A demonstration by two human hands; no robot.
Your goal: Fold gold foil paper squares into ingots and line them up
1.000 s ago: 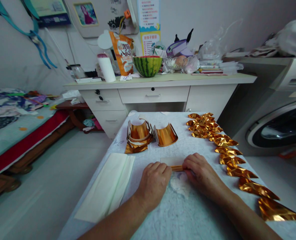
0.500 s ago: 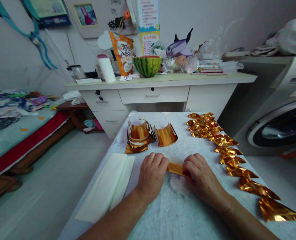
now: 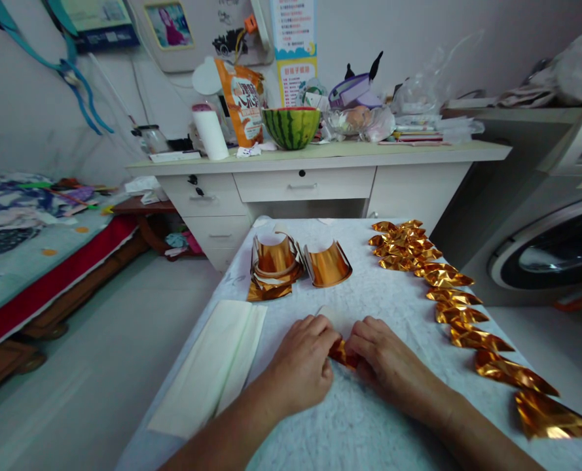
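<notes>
Between my two hands, low over the cloth-covered table point(image 3: 310, 425), is a piece of gold foil paper point(image 3: 342, 355). My left hand point(image 3: 304, 356) is closed on its left end, and my right hand point(image 3: 381, 356) grips the right end. Fingers cover most of the foil. A pale sheet point(image 3: 334, 315) shows just beyond the hands. Farther back stand curved gold foil sheets point(image 3: 273, 258) in a stack, with another curved gold piece point(image 3: 328, 265) beside it. Folded gold foil shapes point(image 3: 474, 337) run in a row down the right side.
White folded paper point(image 3: 207, 366) lies on the table's left. Behind the table is a white desk point(image 3: 303, 186) bearing a cut watermelon point(image 3: 291, 127), an orange pouch point(image 3: 241, 104) and plastic bags. A washing machine point(image 3: 556, 216) stands right, a bed point(image 3: 50, 261) left.
Both hands have come closer together and slightly nearer to me. The foil between them has gone from a flat strip to a shorter, crumpled-looking piece.
</notes>
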